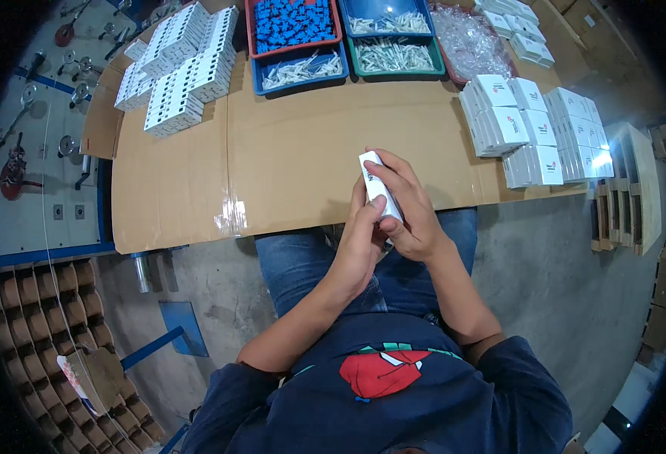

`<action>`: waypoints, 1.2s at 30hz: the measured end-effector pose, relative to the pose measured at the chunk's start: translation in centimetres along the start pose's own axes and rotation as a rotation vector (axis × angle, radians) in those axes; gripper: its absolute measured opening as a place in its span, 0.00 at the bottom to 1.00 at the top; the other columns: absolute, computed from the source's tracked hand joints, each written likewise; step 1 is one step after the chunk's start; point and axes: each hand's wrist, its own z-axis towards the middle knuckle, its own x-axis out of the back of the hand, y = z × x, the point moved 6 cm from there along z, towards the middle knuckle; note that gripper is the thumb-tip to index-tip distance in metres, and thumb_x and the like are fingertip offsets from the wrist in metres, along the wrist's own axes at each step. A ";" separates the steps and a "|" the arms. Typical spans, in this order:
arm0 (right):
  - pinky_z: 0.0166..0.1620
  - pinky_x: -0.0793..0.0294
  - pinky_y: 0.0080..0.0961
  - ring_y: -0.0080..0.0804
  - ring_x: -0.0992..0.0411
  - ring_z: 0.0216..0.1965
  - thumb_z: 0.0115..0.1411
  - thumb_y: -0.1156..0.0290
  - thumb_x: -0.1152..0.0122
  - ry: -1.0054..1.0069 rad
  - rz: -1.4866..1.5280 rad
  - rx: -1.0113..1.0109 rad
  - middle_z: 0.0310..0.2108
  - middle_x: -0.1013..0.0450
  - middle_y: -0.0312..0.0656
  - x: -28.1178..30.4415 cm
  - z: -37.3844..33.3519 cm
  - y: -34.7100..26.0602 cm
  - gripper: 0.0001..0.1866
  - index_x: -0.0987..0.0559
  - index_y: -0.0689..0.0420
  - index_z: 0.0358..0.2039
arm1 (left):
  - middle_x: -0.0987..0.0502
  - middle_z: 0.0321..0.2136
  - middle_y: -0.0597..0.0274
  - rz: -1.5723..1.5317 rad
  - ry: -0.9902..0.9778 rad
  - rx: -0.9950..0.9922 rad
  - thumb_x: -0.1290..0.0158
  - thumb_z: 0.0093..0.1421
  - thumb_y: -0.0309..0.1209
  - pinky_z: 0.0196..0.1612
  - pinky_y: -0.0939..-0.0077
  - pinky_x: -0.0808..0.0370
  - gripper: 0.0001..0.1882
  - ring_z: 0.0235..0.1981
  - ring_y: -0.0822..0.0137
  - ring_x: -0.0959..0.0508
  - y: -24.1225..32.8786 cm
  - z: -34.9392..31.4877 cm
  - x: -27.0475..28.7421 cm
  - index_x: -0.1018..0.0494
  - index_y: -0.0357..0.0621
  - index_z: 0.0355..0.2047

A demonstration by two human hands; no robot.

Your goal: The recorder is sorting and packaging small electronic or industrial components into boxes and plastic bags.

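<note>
1 slim white rectangular box (pixel 376 186), long axis pointed away and slightly left, is clasped between the curled left hand (pixel 358 246) and right hand (pixel 418 218) over the flat brown cardboard sheet (pixel 295 166), near its near edge.

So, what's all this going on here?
Someone at a cardboard-covered table is holding a small white box in both the left hand and the right hand, near the table's close edge. Farther back are trays of blue pieces and whitish pieces. White boxes stand stacked on the right.
</note>
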 end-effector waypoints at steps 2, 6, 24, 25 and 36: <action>0.61 0.36 0.41 0.55 0.37 0.61 0.64 0.39 0.49 0.005 -0.024 0.022 0.62 0.39 0.59 0.3 0.1 0.1 0.39 0.31 0.60 0.62 | 0.34 0.57 0.59 -0.013 -0.017 -0.001 0.61 0.72 0.49 0.60 0.69 0.33 0.31 0.58 0.67 0.31 -0.1 0.4 -0.1 0.47 0.44 0.68; 0.61 0.36 0.43 0.57 0.36 0.60 0.66 0.41 0.51 0.012 -0.048 0.071 0.61 0.39 0.61 0.3 0.0 -0.1 0.36 0.30 0.61 0.60 | 0.34 0.56 0.59 -0.035 0.015 -0.003 0.62 0.73 0.46 0.61 0.69 0.33 0.29 0.58 0.67 0.31 -0.6 0.1 -0.1 0.46 0.43 0.67; 0.59 0.34 0.43 0.60 0.33 0.56 0.69 0.44 0.57 0.045 -0.091 0.138 0.58 0.36 0.63 0.2 -0.6 -0.5 0.33 0.28 0.62 0.56 | 0.33 0.54 0.59 0.097 0.053 -0.080 0.67 0.73 0.45 0.57 0.76 0.35 0.32 0.52 0.71 0.32 -2.5 -0.3 0.3 0.52 0.36 0.70; 0.59 0.34 0.43 0.60 0.33 0.56 0.69 0.44 0.57 0.044 -0.092 0.139 0.58 0.36 0.63 0.3 -0.5 -0.5 0.33 0.28 0.62 0.56 | 0.33 0.54 0.59 0.096 0.052 -0.081 0.67 0.73 0.45 0.57 0.76 0.35 0.32 0.52 0.71 0.32 -2.5 -0.3 0.2 0.52 0.36 0.70; 0.66 0.41 0.42 0.55 0.42 0.67 0.59 0.40 0.42 -0.011 0.033 -0.003 0.67 0.43 0.57 0.6 0.5 -0.6 0.42 0.32 0.59 0.64 | 0.26 0.48 0.61 -0.090 0.145 -0.013 0.63 0.71 0.54 0.56 0.71 0.31 0.28 0.51 0.70 0.26 -1.4 0.4 0.5 0.34 0.43 0.56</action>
